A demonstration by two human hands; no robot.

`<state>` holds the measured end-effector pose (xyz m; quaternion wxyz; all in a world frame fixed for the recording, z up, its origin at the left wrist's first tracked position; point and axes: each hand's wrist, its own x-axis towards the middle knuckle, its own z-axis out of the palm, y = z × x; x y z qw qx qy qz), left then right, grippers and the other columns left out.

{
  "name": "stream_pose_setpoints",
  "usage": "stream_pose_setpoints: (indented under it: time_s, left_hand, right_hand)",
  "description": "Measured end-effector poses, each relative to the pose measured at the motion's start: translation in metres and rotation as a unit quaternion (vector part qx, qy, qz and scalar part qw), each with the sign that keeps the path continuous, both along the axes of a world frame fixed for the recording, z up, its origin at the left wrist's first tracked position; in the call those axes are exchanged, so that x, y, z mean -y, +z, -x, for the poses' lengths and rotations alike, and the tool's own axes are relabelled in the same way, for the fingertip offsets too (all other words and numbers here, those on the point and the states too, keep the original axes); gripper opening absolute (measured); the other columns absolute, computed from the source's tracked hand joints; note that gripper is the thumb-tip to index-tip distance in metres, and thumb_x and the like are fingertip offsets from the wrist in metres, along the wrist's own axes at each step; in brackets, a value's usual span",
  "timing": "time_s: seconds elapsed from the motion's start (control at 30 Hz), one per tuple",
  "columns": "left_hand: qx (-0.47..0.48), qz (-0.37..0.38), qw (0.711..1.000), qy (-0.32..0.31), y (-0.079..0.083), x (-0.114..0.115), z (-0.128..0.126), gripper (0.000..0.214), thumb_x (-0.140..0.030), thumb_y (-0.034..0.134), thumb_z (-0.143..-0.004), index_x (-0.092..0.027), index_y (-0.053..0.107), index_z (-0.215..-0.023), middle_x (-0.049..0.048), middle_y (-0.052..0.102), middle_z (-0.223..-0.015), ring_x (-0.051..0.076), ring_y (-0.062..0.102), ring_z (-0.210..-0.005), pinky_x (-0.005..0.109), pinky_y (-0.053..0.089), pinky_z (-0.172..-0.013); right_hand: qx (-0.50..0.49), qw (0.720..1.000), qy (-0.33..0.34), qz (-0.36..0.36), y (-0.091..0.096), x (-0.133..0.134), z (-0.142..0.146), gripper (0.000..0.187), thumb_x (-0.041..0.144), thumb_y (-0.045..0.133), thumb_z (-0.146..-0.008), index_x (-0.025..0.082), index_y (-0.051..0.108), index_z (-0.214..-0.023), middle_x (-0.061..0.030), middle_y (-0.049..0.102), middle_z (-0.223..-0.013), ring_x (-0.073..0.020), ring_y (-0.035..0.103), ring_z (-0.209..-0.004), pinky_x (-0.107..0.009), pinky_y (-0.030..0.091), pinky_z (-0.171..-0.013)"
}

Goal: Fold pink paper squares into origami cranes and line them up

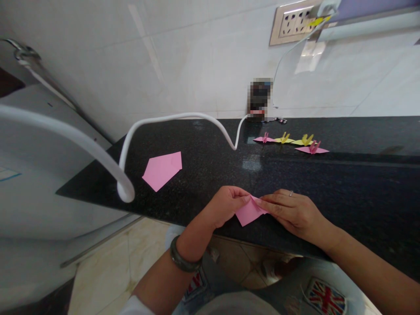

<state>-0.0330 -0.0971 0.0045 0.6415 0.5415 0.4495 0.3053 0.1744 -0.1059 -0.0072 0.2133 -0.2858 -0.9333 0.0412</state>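
Observation:
A folded piece of pink origami paper [248, 214] lies at the front of the dark counter between my hands. My left hand [227, 204] is closed, its thumb and fingers pinching the paper's upper left edge. On the right side, my right hand [290, 212] presses the same paper with its fingers held together; the fingertips cover that part of the folds. The two hands nearly meet at the paper's top. A ring shows on the right hand and a dark bangle on the left wrist.
More pink paper [164, 169] rests on the black counter [210, 162] to the left. Pink and yellow paper cranes [306, 141] stand in a row at the back right. A white cable [183, 116] arches across the left, up to a phone-like device [260, 98] against the wall.

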Motion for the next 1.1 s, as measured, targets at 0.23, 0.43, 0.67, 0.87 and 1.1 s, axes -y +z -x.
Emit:
stream_pose_setpoints:
  time_s: [0.23, 0.43, 0.67, 0.87, 1.1]
  left_hand:
    - [-0.005, 0.005, 1.000, 0.002, 0.004, 0.000, -0.001, 0.018, -0.023, 0.053, -0.068, -0.008, 0.061, -0.074, 0.0027, 0.055, -0.063, 0.007, 0.042, -0.052, 0.020, 0.030, -0.050]
    - [0.005, 0.013, 1.000, 0.009, 0.005, 0.000, -0.001, 0.017, -0.021, 0.053, -0.067, -0.008, 0.061, -0.073, 0.0027, 0.055, -0.063, 0.007, 0.042, -0.051, 0.020, 0.030, -0.050]
    - [0.019, 0.019, 1.000, 0.011, 0.004, -0.001, 0.000, 0.017, -0.023, 0.055, -0.064, -0.009, 0.061, -0.071, 0.0018, 0.054, -0.061, 0.007, 0.041, -0.051, 0.021, 0.029, -0.050]
    - [0.028, 0.021, 0.999, 0.006, 0.000, -0.002, 0.002, 0.018, -0.025, 0.054, -0.065, -0.010, 0.061, -0.074, 0.0020, 0.056, -0.063, 0.007, 0.042, -0.052, 0.021, 0.030, -0.050]
    - [0.011, 0.025, 0.999, 0.030, 0.002, 0.000, -0.005, 0.022, -0.030, 0.060, -0.062, -0.009, 0.059, -0.068, 0.0015, 0.054, -0.060, 0.007, 0.042, -0.049, 0.021, 0.031, -0.048]
  right_hand:
    - [0.022, 1.000, 0.021, -0.004, 0.000, -0.002, -0.001, 0.039, 0.014, 0.041, -0.082, 0.023, 0.044, -0.120, -0.0073, 0.058, -0.102, -0.0172, 0.050, -0.084, -0.031, 0.044, -0.069]
    - [0.061, 0.998, 0.030, -0.018, 0.000, -0.002, 0.001, 0.035, 0.017, 0.039, -0.083, 0.019, 0.046, -0.117, -0.0088, 0.058, -0.099, -0.0182, 0.050, -0.084, -0.032, 0.043, -0.068]
    - [0.070, 0.996, 0.039, -0.043, 0.001, -0.003, 0.004, 0.032, 0.020, 0.039, -0.084, 0.020, 0.049, -0.114, -0.0087, 0.059, -0.093, -0.0174, 0.051, -0.082, -0.031, 0.044, -0.067]
    - [0.048, 0.998, 0.019, -0.034, 0.007, 0.002, 0.009, 0.032, 0.028, 0.044, -0.082, 0.020, 0.051, -0.112, -0.0079, 0.060, -0.091, -0.0176, 0.052, -0.082, -0.031, 0.045, -0.066]
    - [0.000, 0.999, 0.023, 0.025, 0.010, 0.003, 0.010, 0.030, 0.023, 0.044, -0.081, 0.022, 0.053, -0.110, -0.0072, 0.060, -0.092, -0.0172, 0.053, -0.083, -0.031, 0.045, -0.069]
